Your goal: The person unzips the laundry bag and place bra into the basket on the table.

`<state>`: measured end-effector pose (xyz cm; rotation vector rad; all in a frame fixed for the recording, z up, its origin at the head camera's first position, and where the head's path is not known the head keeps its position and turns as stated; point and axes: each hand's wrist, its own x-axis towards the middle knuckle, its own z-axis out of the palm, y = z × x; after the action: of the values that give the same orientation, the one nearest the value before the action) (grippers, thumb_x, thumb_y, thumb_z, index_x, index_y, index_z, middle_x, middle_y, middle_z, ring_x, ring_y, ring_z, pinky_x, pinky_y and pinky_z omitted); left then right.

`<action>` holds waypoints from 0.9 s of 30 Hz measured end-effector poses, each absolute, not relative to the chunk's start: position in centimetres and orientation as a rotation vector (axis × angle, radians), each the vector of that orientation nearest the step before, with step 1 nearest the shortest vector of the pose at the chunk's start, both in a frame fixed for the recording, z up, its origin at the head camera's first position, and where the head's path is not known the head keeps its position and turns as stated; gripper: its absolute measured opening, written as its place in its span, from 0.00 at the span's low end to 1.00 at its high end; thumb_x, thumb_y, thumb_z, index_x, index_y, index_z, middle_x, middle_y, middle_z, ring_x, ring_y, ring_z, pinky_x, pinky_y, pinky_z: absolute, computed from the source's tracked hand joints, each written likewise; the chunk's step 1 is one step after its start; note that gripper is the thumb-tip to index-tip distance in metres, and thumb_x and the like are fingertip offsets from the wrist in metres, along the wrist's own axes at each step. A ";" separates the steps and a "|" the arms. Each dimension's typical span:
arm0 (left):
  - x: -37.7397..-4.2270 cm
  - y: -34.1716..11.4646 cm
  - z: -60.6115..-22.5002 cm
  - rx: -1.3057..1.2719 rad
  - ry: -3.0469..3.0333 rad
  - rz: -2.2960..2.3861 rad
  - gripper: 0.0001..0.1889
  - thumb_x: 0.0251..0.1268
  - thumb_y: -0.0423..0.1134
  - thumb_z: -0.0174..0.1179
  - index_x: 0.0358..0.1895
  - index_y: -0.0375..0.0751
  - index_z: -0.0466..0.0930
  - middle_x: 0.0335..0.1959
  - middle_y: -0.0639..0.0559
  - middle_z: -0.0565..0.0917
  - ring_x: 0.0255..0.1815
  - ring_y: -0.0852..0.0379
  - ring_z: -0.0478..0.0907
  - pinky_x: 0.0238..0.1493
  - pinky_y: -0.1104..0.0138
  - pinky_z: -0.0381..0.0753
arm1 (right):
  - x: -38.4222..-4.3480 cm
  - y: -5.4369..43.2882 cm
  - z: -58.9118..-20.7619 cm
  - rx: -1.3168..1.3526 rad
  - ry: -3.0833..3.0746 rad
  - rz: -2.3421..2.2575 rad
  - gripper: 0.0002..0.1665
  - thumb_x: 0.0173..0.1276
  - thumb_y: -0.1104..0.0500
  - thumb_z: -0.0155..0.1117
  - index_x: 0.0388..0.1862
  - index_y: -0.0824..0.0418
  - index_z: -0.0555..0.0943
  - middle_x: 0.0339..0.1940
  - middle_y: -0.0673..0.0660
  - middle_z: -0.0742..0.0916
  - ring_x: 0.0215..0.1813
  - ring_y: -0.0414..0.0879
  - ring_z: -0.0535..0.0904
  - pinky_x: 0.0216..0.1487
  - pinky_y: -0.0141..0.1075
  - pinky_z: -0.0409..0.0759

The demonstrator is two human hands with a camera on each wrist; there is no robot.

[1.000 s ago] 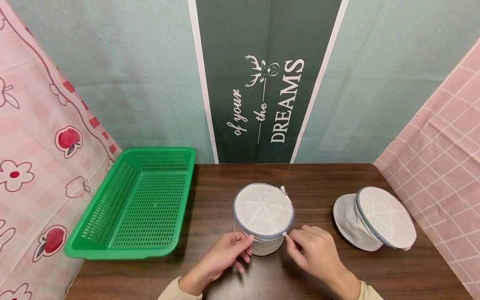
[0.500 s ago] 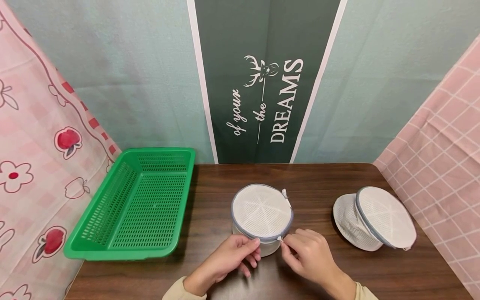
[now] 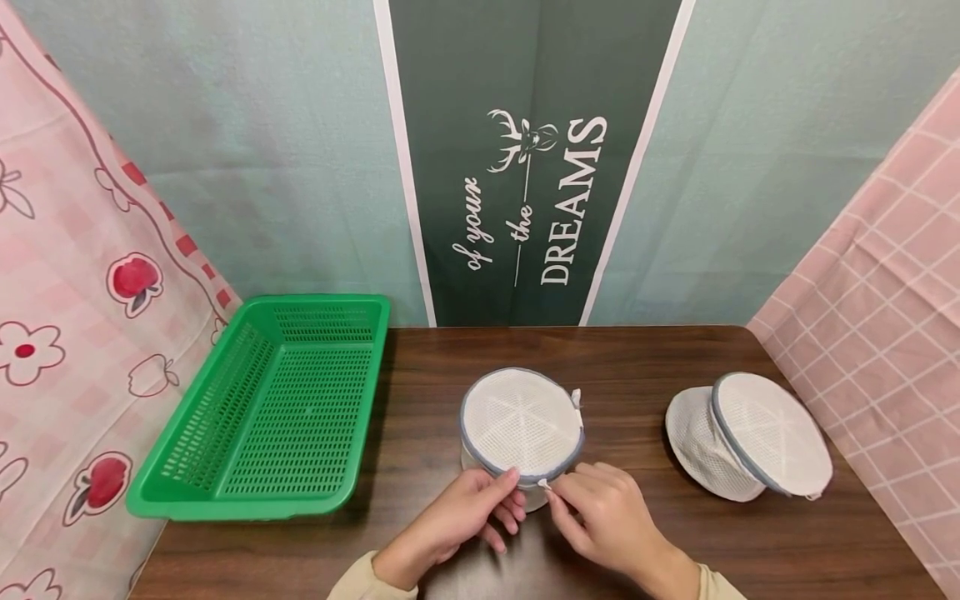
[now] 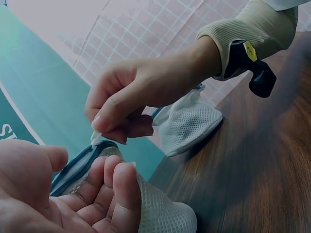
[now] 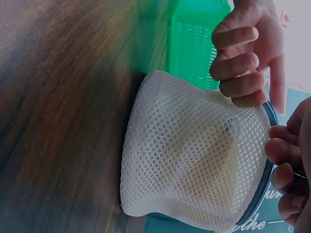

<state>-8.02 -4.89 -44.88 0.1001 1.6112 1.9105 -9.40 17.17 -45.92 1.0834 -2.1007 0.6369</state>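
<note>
A round white mesh laundry bag [image 3: 521, 421] with a blue-grey zipped rim stands upright on the table. My left hand [image 3: 468, 517] holds the near edge of its rim, thumb on top and fingers bent below. Just right of that thumb, my right hand [image 3: 611, 521] pinches the white zipper pull [image 3: 544, 484] at the rim. In the left wrist view the pull [image 4: 96, 139] shows between thumb and forefinger. Through the mesh wall [image 5: 180, 150] in the right wrist view, something pale yellowish shows inside; its kind cannot be made out.
A second white mesh bag [image 3: 772, 433] leans tilted at the right of the wooden table [image 3: 622, 367]. At the left stands a green plastic basket [image 3: 367, 417] with perforated walls. Patterned cloths hang behind and on both sides.
My right hand has drawn the zipper pull leftward along the near rim, closer to my left thumb. The left hand and bag have shifted slightly, and the bag has turned a little.
</note>
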 end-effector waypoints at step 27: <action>-7.7 -4.0 -45.2 0.064 1.620 1.976 0.20 0.80 0.43 0.49 0.32 0.29 0.77 0.22 0.53 0.77 0.22 0.63 0.76 0.17 0.75 0.77 | -9.1 16.8 -45.7 1.078 -2.156 0.575 0.21 0.79 0.50 0.49 0.20 0.47 0.71 0.17 0.38 0.66 0.20 0.31 0.59 0.23 0.23 0.54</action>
<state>-7.67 -4.01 -45.16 0.0644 1.6202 1.9756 -9.15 16.77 -45.74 1.0782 -2.1556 0.5746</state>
